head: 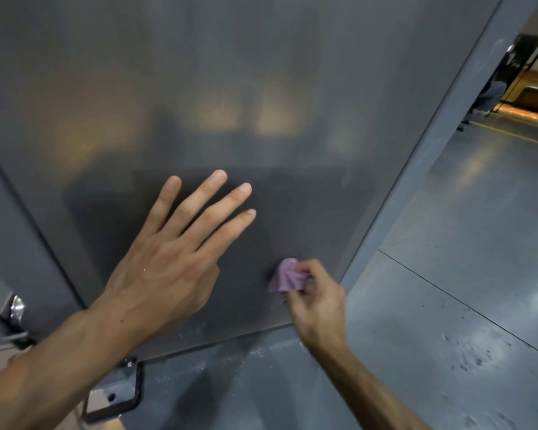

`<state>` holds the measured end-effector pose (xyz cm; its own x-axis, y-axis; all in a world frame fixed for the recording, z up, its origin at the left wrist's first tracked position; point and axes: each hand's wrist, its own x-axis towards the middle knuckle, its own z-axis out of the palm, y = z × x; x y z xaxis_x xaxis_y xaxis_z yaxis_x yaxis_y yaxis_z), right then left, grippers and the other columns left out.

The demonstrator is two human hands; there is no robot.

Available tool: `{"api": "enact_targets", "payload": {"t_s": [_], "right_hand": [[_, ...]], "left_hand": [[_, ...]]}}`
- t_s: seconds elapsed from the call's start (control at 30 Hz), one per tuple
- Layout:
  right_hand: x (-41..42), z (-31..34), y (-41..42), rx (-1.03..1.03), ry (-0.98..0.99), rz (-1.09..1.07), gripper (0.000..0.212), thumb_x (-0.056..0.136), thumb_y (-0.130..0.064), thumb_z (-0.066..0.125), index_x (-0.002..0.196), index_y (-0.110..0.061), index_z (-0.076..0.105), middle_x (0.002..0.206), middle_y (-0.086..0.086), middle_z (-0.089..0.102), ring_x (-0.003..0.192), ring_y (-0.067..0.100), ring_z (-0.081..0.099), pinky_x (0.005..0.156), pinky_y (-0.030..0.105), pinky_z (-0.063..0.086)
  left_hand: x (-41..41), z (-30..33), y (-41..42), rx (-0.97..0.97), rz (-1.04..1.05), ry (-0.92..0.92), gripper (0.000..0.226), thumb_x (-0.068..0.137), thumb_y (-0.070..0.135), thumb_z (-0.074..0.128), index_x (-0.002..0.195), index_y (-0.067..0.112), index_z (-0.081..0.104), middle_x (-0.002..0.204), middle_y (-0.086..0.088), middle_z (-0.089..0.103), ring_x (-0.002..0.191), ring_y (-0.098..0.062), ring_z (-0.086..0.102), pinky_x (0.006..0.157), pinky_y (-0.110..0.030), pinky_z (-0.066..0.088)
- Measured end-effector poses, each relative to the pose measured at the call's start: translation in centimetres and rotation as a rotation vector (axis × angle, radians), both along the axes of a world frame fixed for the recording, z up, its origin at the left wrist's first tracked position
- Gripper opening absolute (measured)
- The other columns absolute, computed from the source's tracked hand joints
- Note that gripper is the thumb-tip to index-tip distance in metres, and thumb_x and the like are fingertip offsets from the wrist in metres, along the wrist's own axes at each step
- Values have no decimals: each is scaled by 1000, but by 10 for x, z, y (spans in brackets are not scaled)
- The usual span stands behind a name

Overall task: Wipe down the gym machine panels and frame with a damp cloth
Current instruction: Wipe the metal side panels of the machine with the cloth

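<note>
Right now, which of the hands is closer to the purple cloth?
Right. The right hand pinches the purple cloth against the panel; the left hand lies flat, apart to its left.

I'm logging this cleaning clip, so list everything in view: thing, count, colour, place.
panel: one, dark grey, fills the upper left and centre
frame post: one, blue-grey, along the panel's right edge
base: one, blue-grey and dusty, below the panel
bracket: one, dark with a bolt hole, bottom left
floor: grey, glossy, right side
cloth: one, purple, bunched against the panel's lower right
left hand: fingers spread flat on the panel
right hand: pinches the cloth
</note>
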<state>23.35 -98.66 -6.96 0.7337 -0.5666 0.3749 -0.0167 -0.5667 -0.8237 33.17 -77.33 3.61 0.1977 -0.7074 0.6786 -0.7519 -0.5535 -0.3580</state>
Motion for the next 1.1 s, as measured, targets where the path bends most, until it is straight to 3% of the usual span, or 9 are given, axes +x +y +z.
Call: {"api": "enact_targets", "payload": {"t_s": [0.1,0.2,0.33,0.53,0.63,0.73,0.83,0.97,1.1], "right_hand": [[12,12,40,-143,-62,133,21,74,-5,68,82,-19,56,73,-11,56,66,4,53,62,19,43],[13,20,43,-210,-60,156,23,75,-5,72,83,-19,56,74,-14,51,67,1,48,62,14,34],[-3,28,3,-154,-44,106,12,81,-25,69,92,-23,65,77,-9,66,65,10,60,60,28,50],[-28,29,-81,13,109,-286,27,81,-8,77,87,-29,62,77,-15,67,63,17,68,62,33,55],[-35,27,-94,112,122,-338,18,87,-5,73,87,-21,65,84,-6,68,58,1,65,52,16,45],[-29,23,-94,222,95,-334,18,88,1,69,92,-16,65,89,3,70,48,5,65,48,16,47],[-22,20,-92,332,27,-329,21,90,7,66,96,-13,63,97,8,66,57,16,72,52,16,53],[-18,16,-92,379,-20,-414,21,89,-4,71,99,-20,60,108,12,68,78,24,71,61,22,57],[-13,13,-83,303,33,-494,17,89,-12,68,86,-23,56,93,12,71,79,27,68,71,32,50]], "left_hand": [[1,-1,-1,-6,-3,0,81,71,1,53,151,12,52,167,-7,34,157,-33,23,127,-59,7],[3,-2,1,-4,-11,-9,82,70,2,55,152,12,51,167,-6,33,158,-32,22,128,-57,7],[3,-2,0,-7,-8,-26,79,73,1,52,151,12,52,166,-6,35,157,-32,24,128,-56,6],[2,-3,-2,-16,-2,-22,78,73,1,54,151,13,52,167,-5,35,157,-32,23,128,-56,4],[3,-3,0,-7,-5,-29,78,74,1,52,152,13,51,167,-5,34,157,-32,23,128,-57,5],[2,-1,1,1,-5,-18,78,75,0,51,152,13,50,168,-5,33,158,-31,22,128,-57,7],[1,1,5,8,-18,2,78,76,1,51,154,13,49,168,-5,33,158,-30,23,128,-56,8],[1,3,12,2,-49,18,78,76,-1,49,153,11,49,166,-7,36,157,-30,26,129,-52,11],[0,1,20,14,-55,37,78,76,-2,48,153,10,49,166,-8,36,157,-30,26,129,-52,14]]}}
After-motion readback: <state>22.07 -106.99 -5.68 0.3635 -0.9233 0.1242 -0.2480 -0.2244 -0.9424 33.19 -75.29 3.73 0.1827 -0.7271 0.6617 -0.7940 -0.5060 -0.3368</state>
